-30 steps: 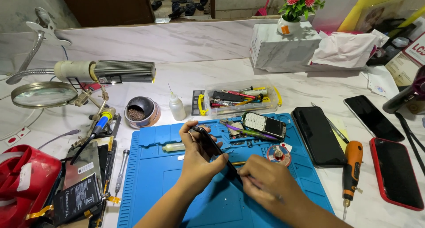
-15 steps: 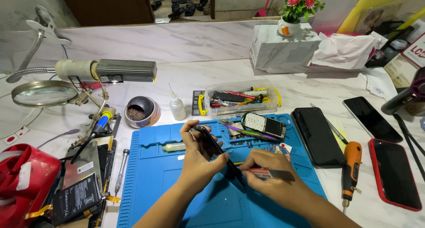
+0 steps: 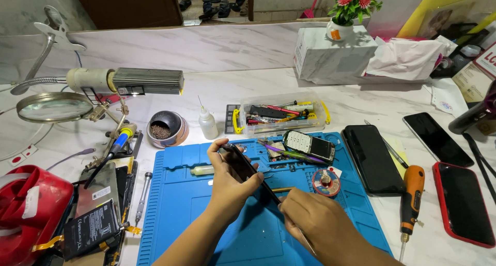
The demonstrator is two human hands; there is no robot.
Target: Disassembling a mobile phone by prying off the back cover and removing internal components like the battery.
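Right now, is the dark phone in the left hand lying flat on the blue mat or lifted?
Lifted: left hand holds the dark phone tilted above the blue mat.

Phone (image 3: 247, 172) over mat (image 3: 175, 204), left of screwdriver (image 3: 412, 198).

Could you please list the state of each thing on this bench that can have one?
Left hand: gripping the dark phone, which is tilted on edge.
Right hand: holding a thin tool at the phone's lower edge.
Clear tool box: open, full.
Keypad phone: lying flat on the blue mat.
Black phone: screen dark.
Red-cased phone: screen dark.
Small bottle: upright.
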